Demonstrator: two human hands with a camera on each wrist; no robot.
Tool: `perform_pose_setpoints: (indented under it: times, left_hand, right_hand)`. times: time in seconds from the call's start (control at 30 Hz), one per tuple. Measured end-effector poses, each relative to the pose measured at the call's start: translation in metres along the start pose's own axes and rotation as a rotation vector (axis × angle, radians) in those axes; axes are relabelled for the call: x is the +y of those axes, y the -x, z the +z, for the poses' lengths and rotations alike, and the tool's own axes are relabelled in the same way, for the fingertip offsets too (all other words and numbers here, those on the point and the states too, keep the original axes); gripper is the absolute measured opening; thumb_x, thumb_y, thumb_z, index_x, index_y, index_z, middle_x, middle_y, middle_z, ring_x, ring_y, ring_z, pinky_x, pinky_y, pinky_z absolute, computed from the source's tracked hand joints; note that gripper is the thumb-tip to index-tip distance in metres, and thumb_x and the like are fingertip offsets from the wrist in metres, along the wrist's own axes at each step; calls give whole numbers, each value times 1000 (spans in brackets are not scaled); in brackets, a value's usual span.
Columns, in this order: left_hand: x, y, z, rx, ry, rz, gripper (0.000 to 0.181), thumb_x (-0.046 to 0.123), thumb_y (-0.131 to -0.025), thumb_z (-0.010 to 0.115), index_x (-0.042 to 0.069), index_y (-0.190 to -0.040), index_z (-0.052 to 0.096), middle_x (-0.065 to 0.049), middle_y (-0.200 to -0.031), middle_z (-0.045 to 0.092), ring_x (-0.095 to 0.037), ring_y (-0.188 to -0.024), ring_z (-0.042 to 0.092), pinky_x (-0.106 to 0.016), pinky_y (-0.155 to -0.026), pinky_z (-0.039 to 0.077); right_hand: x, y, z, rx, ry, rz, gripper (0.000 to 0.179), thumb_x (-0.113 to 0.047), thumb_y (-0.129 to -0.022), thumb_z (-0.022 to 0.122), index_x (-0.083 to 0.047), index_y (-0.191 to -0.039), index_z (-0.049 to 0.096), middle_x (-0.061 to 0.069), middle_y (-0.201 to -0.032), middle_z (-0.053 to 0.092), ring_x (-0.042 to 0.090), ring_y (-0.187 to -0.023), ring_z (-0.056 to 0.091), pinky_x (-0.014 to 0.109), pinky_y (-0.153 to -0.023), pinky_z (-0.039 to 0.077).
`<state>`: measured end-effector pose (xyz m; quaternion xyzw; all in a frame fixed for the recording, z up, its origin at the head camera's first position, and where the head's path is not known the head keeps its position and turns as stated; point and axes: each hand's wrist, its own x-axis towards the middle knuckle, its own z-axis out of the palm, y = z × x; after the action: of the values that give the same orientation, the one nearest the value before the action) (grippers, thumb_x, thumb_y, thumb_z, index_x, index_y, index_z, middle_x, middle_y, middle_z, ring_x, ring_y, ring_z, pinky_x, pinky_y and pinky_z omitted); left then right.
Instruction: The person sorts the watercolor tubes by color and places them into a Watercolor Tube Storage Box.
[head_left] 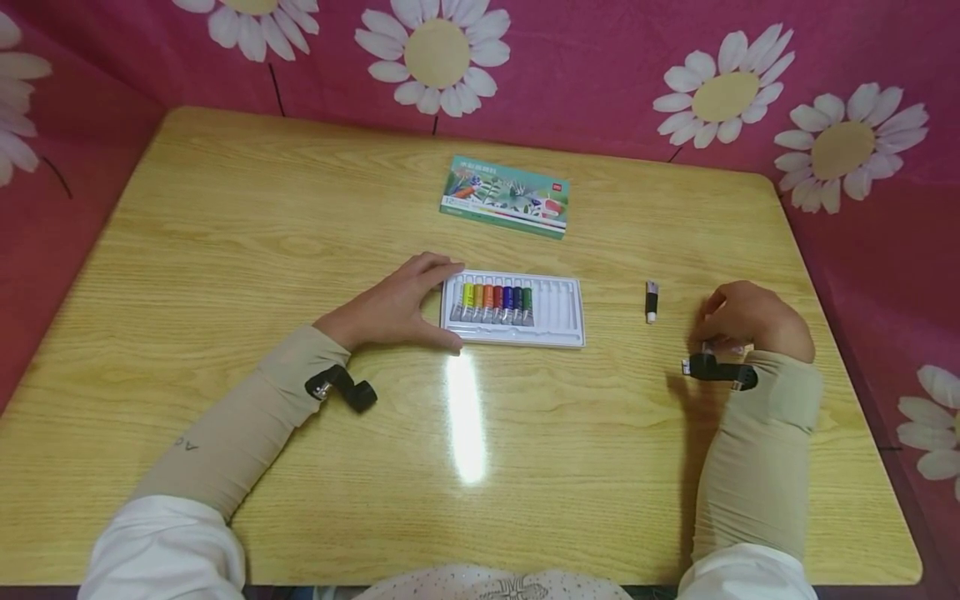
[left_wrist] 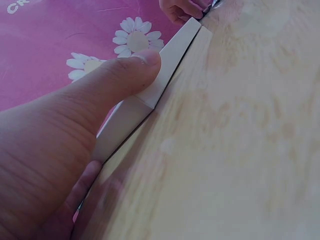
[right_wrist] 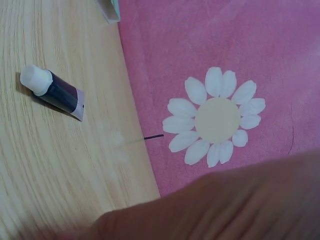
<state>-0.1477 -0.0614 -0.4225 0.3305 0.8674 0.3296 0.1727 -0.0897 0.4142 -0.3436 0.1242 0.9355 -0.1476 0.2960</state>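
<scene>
A white paint tray point(head_left: 558, 335) lies on the table, with several coloured paint tubes point(head_left: 498, 303) side by side in its left part and bare slots to their right. My left hand point(head_left: 397, 308) holds the tray's left end, thumb at the near corner and fingers at the far one. In the left wrist view the thumb point(left_wrist: 142, 67) presses against the tray's side wall point(left_wrist: 172, 55). Over at the right, my right hand point(head_left: 753, 317) is low over the table, fingers bent down. Something small and clear shows under it; whether the fingers grip it I cannot tell.
A black paint tube point(head_left: 652, 302) with a white cap lies between the tray and the right hand. Behind the tray lies a green illustrated paint box point(head_left: 506, 196). Pink cloth point(head_left: 585, 75) with daisies hangs along the table's back edge.
</scene>
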Motion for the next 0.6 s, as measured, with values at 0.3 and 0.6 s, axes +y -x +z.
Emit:
perform_pose_setpoints:
  times: [0.3, 0.6]
  left_hand:
    - [0, 0, 0, -1, 8, 6, 117, 68, -70, 86, 23, -163, 32, -2, -166, 30, -22, -153, 32, -48, -127, 33]
    - [0, 1, 1, 2, 4, 2, 117, 70, -70, 85, 24, -163, 32, -1, -166, 30, -21, -152, 33, -47, -127, 34]
  right_hand:
    - [-7, -2, 1, 97, 40, -81, 45, -27, -90, 74, 2, -121, 61, 26, -118, 67, 32, -96, 66, 33, -72, 50]
    - [-19, -5, 5, 143, 12, -135, 38, -22, -94, 72, -1, -124, 62, 27, -120, 66, 30, -93, 69, 38, -75, 55]
